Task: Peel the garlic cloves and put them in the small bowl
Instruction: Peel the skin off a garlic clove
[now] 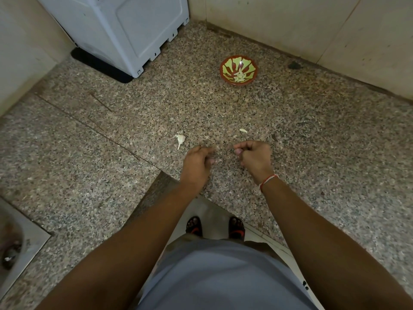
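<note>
Speckled granite counter (290,135) carries a small bowl (238,70); a garlic piece (180,138); a clove (243,130); a white appliance (125,30).

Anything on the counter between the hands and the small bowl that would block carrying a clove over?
Nothing visible does. Between the right hand and the small bowl lies open granite counter; only a small garlic piece lies flat just beyond the hand, too low to block it. The garlic remnant lies off to the left.

Peeled cloves (239,76) in small bowl (225,71)
</note>
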